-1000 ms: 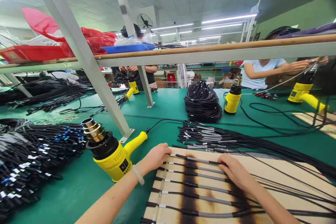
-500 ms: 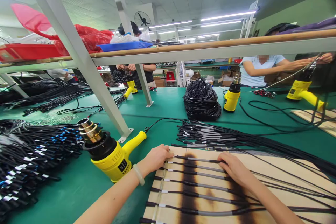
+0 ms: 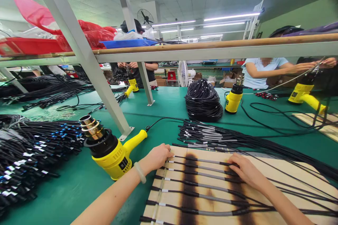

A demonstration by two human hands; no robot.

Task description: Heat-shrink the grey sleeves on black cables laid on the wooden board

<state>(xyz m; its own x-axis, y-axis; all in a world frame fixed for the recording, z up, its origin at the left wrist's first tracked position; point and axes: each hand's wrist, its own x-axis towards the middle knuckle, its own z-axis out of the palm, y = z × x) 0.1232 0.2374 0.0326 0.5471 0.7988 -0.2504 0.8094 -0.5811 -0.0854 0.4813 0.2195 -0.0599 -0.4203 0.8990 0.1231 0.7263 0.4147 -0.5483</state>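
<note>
Several black cables with grey sleeve sections lie side by side across a scorched wooden board [image 3: 202, 152]. At the board's far left corner, the fingers of my left hand [image 3: 158, 157] are closed on the left end of the farthest cable [image 3: 206, 160]. My right hand [image 3: 245, 170] pinches the same cable just right of its grey section, so it lies straight between both hands. Nearer cables sit in a clear slotted strip [image 3: 158, 197] along the board's left side. A yellow heat gun [image 3: 113, 158] stands nozzle-up left of my left hand.
Behind the board lies a bunch of sleeved cables [image 3: 211, 133], with a coiled black bundle [image 3: 203, 100] beyond. Many cable ends [image 3: 31, 161] are piled at left. A shelf post [image 3: 105, 95] rises from the green table [image 3: 79, 190]. Across it, a co-worker [image 3: 264, 70] handles a cable.
My right hand has slid a little to the right along the farthest cable. My left hand stays at the cable's left end. The camera view has shifted slightly.
</note>
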